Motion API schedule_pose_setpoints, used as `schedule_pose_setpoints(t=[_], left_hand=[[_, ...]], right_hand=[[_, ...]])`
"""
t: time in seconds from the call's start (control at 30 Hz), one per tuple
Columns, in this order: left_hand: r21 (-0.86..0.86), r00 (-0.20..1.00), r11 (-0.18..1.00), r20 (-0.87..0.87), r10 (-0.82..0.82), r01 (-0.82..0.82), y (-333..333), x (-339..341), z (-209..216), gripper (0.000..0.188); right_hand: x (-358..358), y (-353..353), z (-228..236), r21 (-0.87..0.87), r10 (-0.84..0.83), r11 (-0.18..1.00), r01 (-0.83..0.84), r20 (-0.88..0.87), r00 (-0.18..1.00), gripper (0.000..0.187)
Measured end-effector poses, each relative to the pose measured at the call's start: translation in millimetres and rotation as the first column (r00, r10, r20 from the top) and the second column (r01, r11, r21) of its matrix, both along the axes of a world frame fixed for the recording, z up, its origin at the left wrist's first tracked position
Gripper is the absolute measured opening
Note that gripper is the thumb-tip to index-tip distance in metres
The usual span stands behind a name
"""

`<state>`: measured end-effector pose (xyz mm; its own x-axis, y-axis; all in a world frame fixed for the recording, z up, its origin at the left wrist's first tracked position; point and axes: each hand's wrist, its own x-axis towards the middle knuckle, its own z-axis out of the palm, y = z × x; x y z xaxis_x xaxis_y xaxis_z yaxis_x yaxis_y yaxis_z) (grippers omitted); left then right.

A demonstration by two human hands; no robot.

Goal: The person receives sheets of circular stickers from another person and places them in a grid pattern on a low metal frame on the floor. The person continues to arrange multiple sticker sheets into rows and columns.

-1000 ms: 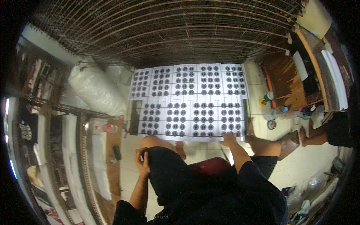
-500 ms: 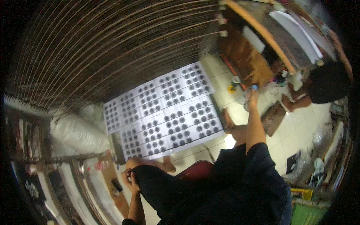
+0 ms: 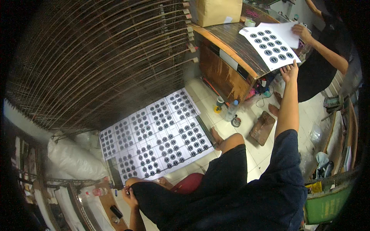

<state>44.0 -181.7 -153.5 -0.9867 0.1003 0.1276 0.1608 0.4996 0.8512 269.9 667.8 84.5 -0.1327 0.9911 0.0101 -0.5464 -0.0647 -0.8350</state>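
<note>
My right hand (image 3: 289, 72), arm stretched out to the far right, grips the near corner of a white sheet printed with rows of black discs (image 3: 273, 45). That sheet lies partly on the dark wooden table (image 3: 227, 32) and reaches over its edge. Another person's hand (image 3: 303, 34), blurred, is over white paper (image 3: 283, 30) just behind it. At my left knee, my left hand (image 3: 130, 197) is closed with fingers curled; whatever it may hold is too small to make out. Similar disc-printed sheets (image 3: 154, 133) cover a low surface before my legs, in rows crossed by thin dark lines.
A large wire rack (image 3: 96, 65) rises at the far left. On the tiled floor stand a blue-capped bottle (image 3: 232, 110) and a brown block (image 3: 263, 128). A cardboard box (image 3: 217, 12) and a tape roll (image 3: 249, 23) sit on the table. A plastic-wrapped bundle (image 3: 75, 163) lies left.
My right hand has gone from beside the blue-capped bottle up to the table and taken hold of a printed sheet. The view has turned toward the table. My left hand stays at the knee.
</note>
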Motion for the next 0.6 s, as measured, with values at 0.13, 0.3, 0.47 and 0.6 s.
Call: schedule_pose_setpoints(t=[0.13, 0.3, 0.47, 0.6], left_hand=[[0.038, 0.995, 0.999, -0.093, -0.034, 0.038, -1, 8, 5, 0.022], [0.166, 0.999, 0.985, 0.028, 0.044, -0.048, -9, 11, -9, 0.022], [0.15, 0.999, 0.988, 0.019, 0.036, -0.038, 8, 12, 8, 0.018], [0.159, 0.995, 0.982, 0.009, 0.098, -0.098, -4, 17, -3, 0.017]], right_hand=[[-13, 15, 20, 0.054, 0.04, 0.998, -0.044, 0.076, 0.996, 0.055], [-43, -15, 32, 0.158, 0.071, 0.974, -0.161, 0.462, 0.884, 0.039], [-23, -38, 37, 0.288, 0.074, 0.94, -0.181, 0.347, 0.935, 0.031], [12, -110, 27, 0.469, 0.074, 0.844, -0.26, 0.378, 0.923, 0.036]])
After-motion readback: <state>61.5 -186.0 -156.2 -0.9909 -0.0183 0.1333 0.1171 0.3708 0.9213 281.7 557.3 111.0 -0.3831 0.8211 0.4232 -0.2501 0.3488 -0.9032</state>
